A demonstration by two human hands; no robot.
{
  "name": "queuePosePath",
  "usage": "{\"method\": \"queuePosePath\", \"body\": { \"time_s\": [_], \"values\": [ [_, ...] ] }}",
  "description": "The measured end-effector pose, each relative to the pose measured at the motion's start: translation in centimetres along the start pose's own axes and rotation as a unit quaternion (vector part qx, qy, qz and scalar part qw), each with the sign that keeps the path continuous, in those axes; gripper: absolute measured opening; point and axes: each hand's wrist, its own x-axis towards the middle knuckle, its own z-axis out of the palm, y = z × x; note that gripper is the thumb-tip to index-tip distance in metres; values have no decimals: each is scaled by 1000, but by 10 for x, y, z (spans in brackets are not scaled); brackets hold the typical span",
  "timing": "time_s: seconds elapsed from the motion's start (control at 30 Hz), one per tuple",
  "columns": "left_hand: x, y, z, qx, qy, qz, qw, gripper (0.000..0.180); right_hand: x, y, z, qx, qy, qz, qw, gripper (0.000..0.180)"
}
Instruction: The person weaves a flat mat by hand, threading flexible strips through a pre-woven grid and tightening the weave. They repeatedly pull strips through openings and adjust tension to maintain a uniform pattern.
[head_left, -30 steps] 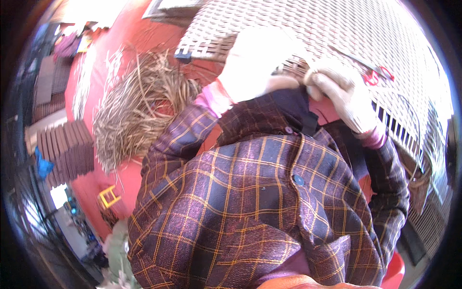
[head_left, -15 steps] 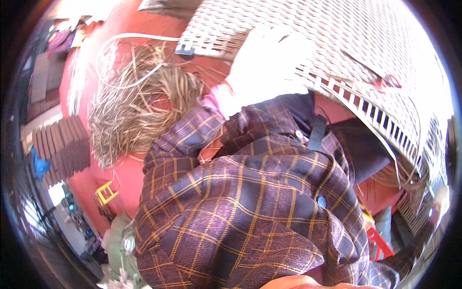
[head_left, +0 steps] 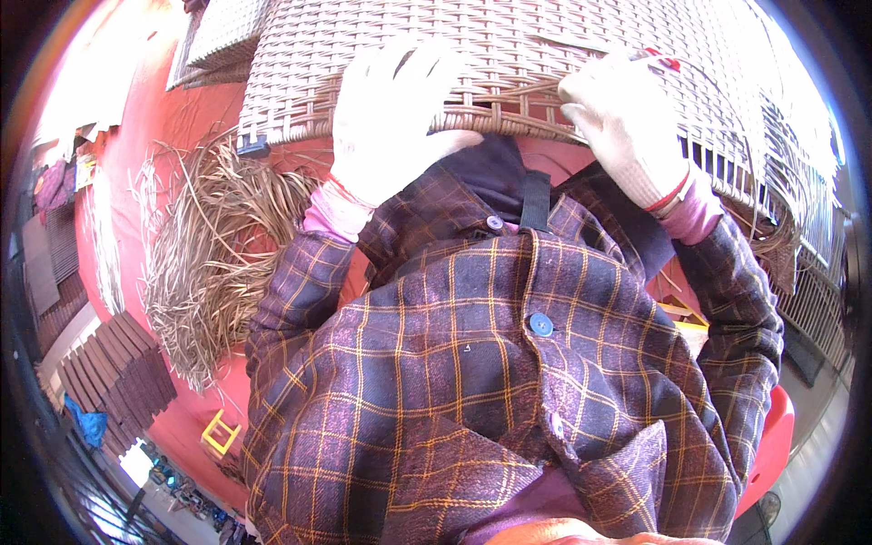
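A woven wicker panel [head_left: 300, 59] of pale brown strands spans the top of the view, with an open slot along its near edge. My left hand [head_left: 391, 118], in a white glove, lies on the panel's near edge with fingers spread and thumb stretched along the rim. Farther right on the same edge is my right hand [head_left: 631, 127], also gloved, its thumb and index finger curled together at the weave; what they grip is too small to make out. Just beyond it lies a slim metal tool with a red handle [head_left: 661, 59], partly covered by the fingers.
A heap of loose wicker strands [head_left: 213, 254] lies left of the panel on a red surface [head_left: 195, 118]. A yellow plastic frame [head_left: 221, 433] and stacked brown slatted pieces [head_left: 123, 372] are lower left. More woven pieces [head_left: 227, 32] stand at the far left.
My right hand has come from the far right onto the panel's near edge. My left hand remains on the panel. The view has turned, so the panel appears farther left.
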Motion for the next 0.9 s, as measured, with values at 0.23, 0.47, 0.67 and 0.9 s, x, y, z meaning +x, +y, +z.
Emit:
{"method": "queuePosePath", "body": {
  "time_s": [0.23,0.47,0.67,0.9],
  "values": [
    [-5,-3,11,-8,122,14,992,63,3,3,-13,72,-68,11,995,31],
    [-5,-5,10,25,122,-25,992,48,44,-21,-77,237,-243,152,928,20],
    [-6,-1,11,43,135,-31,989,45,60,-47,-55,385,-239,-29,891,22],
    [-12,-6,17,64,114,-13,991,42,-15,46,-18,113,-115,-94,982,16]
  ]
}}
